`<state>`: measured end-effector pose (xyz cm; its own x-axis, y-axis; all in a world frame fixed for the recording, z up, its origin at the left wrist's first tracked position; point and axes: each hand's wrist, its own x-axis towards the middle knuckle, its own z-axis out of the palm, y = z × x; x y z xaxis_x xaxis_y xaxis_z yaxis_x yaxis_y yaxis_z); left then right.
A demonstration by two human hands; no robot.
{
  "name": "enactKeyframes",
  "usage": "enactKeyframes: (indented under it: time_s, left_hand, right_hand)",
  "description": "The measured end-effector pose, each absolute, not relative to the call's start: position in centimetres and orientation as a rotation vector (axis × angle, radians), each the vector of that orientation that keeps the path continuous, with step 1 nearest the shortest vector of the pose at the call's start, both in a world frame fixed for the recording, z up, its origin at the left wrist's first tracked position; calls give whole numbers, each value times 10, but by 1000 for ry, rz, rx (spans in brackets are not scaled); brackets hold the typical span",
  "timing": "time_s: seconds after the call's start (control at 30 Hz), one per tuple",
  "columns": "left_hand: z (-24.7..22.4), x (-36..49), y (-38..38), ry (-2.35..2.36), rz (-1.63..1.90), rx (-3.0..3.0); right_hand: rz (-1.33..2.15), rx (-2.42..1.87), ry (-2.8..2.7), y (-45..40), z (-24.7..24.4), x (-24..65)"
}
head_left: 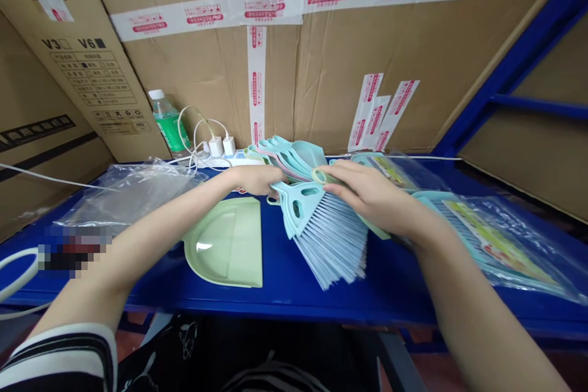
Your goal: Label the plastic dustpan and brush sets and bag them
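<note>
Right hand (367, 196) gripping light blue plastic hand broom (316, 226) near top; left hand (257, 179) against broom neck (289, 199), grip unclear. Light, stiff neck, bendy bristles (331, 245); hold by neck.

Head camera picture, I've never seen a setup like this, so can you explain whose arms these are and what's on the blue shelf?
This picture comes from a camera worn on a person's head, looking down at their own arms, so no machine is involved. The right hand grips a fanned bunch of pale blue hand brooms, and the left hand sits against it. On the blue shelf lie a green dustpan, a stack of pastel dustpans, a crumpled clear plastic bag and bagged brooms. Behind them stand a plastic bottle, a power strip and cardboard boxes.
</note>
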<state>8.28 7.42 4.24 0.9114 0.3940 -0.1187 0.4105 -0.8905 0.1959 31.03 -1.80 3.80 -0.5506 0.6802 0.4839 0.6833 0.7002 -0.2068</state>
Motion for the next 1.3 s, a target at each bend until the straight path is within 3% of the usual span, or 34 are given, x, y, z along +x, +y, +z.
enactKeyframes:
  time_s: [0.4, 0.87, 1.17, 1.3]
  left_hand:
    - [32, 106, 52, 899, 27, 2760]
    - [34, 112, 41, 1157, -103, 2946]
    - [40, 98, 28, 1128, 48, 3057]
    - [38, 94, 27, 1257, 30, 2970]
  right_hand:
    - [-173, -1137, -2472, -12, 29, 313]
    - [-471, -1324, -2418, 2, 4, 310]
    - [-194, -1506, -2434, 6, 13, 322]
    - [-240, -1393, -2321, 2, 21, 324]
